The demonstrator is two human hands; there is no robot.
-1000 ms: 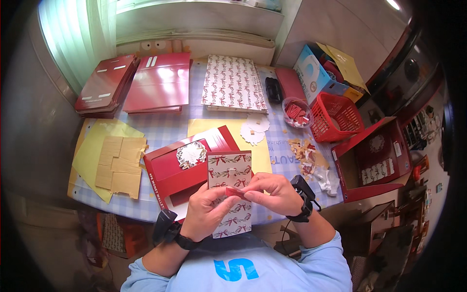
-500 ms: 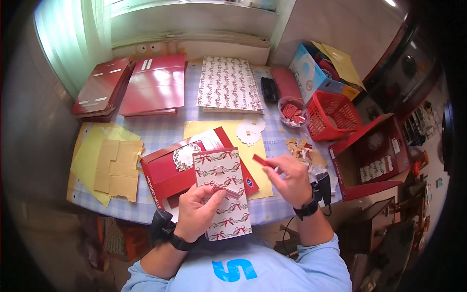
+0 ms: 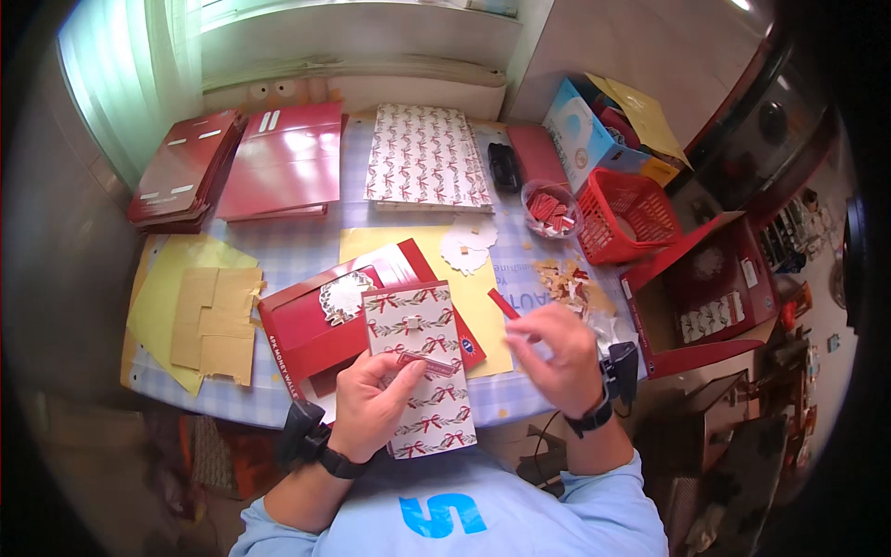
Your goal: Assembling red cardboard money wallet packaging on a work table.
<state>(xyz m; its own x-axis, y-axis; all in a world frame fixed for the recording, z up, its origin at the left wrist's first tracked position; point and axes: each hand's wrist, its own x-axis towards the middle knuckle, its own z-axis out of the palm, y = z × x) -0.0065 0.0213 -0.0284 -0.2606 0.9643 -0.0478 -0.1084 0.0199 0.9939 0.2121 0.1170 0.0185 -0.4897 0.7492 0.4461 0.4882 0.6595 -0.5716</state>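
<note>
My left hand [image 3: 371, 404] grips a long white card sleeve [image 3: 409, 325] printed with green garlands and red bows, held upright over the table's near edge. Under that thumb, a small dark-red label [image 3: 436, 366] lies across the sleeve. To the right, my right hand [image 3: 561, 357] pinches a thin red strip [image 3: 502, 303] by its lower end, apart from the sleeve. Beneath the sleeve, partly hidden, is a red folded carton [image 3: 404, 258] with a cut-out window. A white lacy paper cut-out [image 3: 346, 297] lies on the carton.
Stacked red cartons [image 3: 283, 167] and patterned sheets [image 3: 427, 153] line the back. A clear tub of red strips [image 3: 553, 212], a red basket [image 3: 617, 209] and a blue box [image 3: 583, 130] stand right. An open red box [image 3: 650, 316] sits at the right edge; brown card [image 3: 213, 325] lies left.
My right hand has shifted slightly right and toward me, and the red strip now sticks out farther from its fingers. My left hand keeps its hold. The whole view has shifted a little.
</note>
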